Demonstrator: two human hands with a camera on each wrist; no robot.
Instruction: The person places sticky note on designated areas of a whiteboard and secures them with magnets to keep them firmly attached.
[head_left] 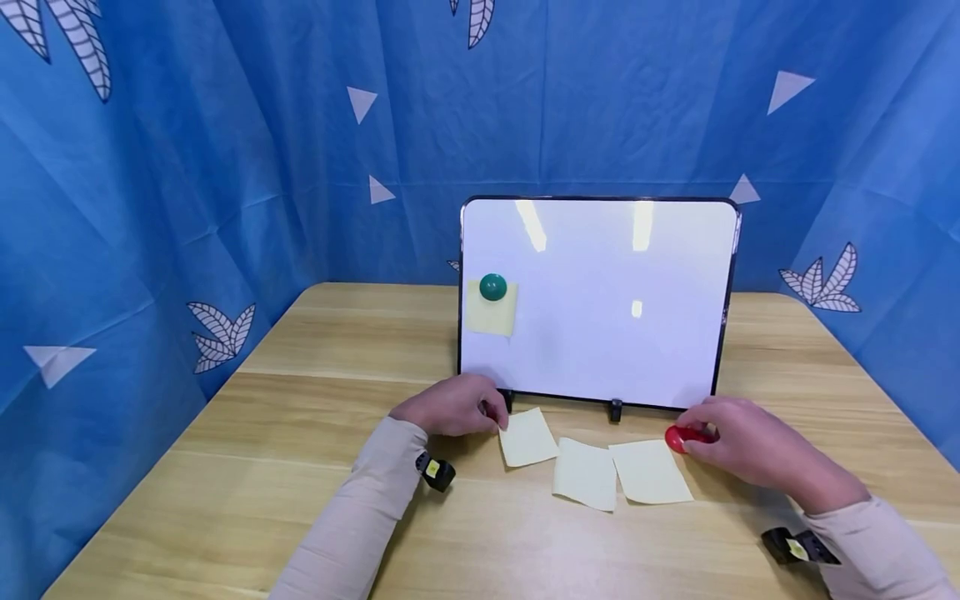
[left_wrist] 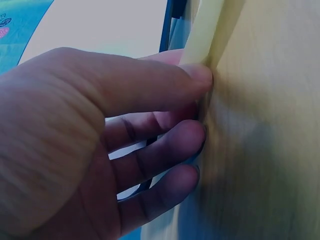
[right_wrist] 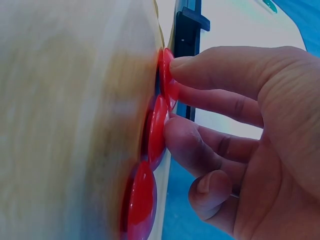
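Observation:
My left hand (head_left: 456, 407) pinches the left edge of a pale yellow sticky note (head_left: 528, 439) between thumb and forefinger. In the left wrist view, that note (left_wrist: 205, 32) stands up from the fingertips, with the other fingers loosely bent beside the table. My right hand (head_left: 750, 442) has its thumb and forefinger on a round red magnet (right_wrist: 169, 75) at the table. Two more red magnets, a middle one (right_wrist: 159, 130) and a nearer one (right_wrist: 141, 202), lie in a row with it, mostly covered by the hand in the head view.
Two more sticky notes, one in the middle (head_left: 587, 475) and one at right (head_left: 651, 472), lie between the hands. Behind stands a black-framed whiteboard (head_left: 592, 333) on small black feet (head_left: 616, 411). A green magnet (head_left: 492, 287) holds a note (head_left: 490, 318) on its left side.

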